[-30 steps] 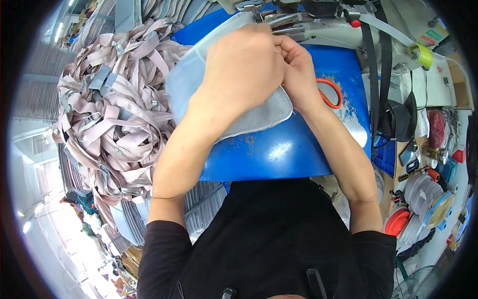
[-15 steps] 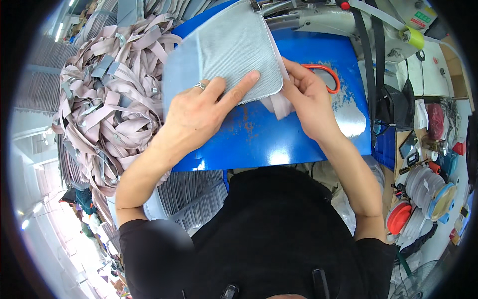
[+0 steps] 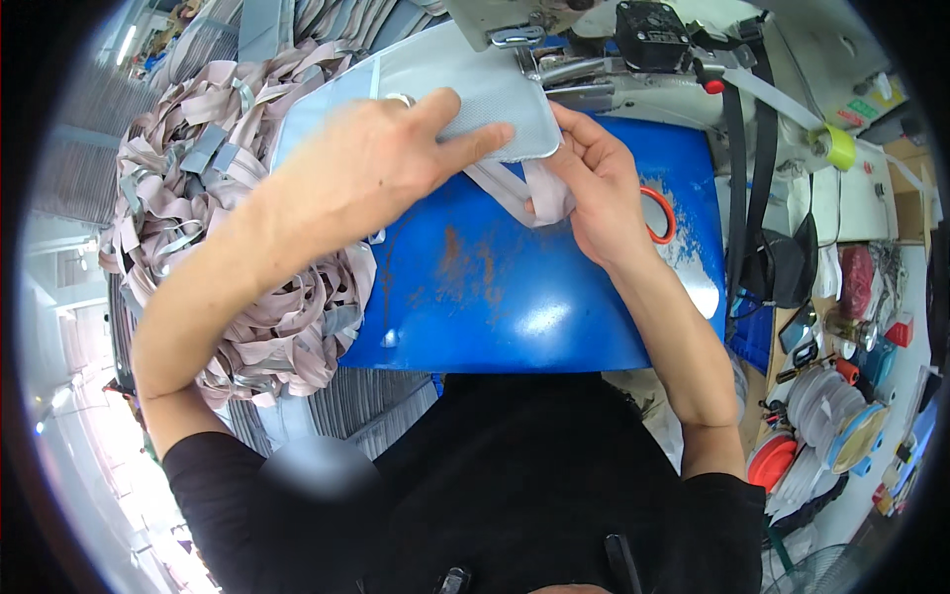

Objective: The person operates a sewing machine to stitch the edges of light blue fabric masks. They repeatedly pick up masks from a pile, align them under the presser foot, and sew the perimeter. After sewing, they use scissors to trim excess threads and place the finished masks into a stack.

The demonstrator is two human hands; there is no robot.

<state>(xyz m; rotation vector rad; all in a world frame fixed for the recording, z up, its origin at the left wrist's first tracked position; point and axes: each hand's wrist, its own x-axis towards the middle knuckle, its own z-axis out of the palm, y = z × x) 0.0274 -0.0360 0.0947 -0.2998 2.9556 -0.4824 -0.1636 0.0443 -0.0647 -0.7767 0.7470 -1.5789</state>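
Note:
A light grey mesh panel [image 3: 495, 94] with a pale bound edge lies at the top of the blue table, its far corner under the metal foot of a sewing machine [image 3: 529, 59]. My left hand [image 3: 396, 148], wearing a ring, rests on top of the panel. Its thumb and forefinger are apart, and the other fingers are blurred or hidden. At the panel's right corner, my right hand [image 3: 602, 188] pinches the edge together with a pale mauve strip [image 3: 544, 193]. The strip loops below the corner towards me.
Red-handled scissors [image 3: 661, 216] lie right of my right hand on the worn blue table [image 3: 475, 327]. A large heap of mauve strips [image 3: 287, 337] covers the left side. Stacked grey panels [image 3: 371, 411] sit below it. Black straps [image 3: 760, 129] hang on the right.
The panel has moved up and left, further under the machine. My left hand has swung up and left with its forearm. My right hand keeps its pinch, and more of the strip shows.

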